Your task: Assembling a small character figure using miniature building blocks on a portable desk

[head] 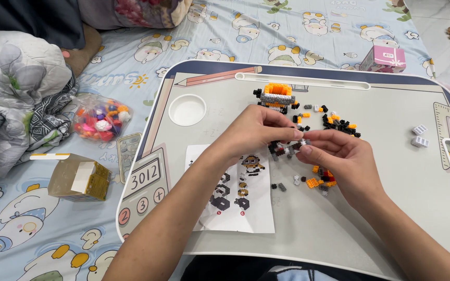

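My left hand (256,130) and my right hand (339,156) meet over the middle of a grey lap tray (339,224). Together their fingertips pinch a small cluster of tiny black, grey and red bricks (287,148). Behind the hands stands a partly built orange, grey and black brick model (277,97). Loose orange and black bricks (339,124) lie scattered to the right of it. A few orange, red and grey bricks (320,182) rest under my right hand. A white instruction sheet (246,208) with printed build pictures lies under my left forearm.
Two small grey bricks (419,135) sit near the tray's right handle. A round white cup recess (187,109) is at the tray's left. On the bedsheet lie a bag of colourful pieces (100,118), an opened cardboard box (76,179) and a pink carton (386,58).
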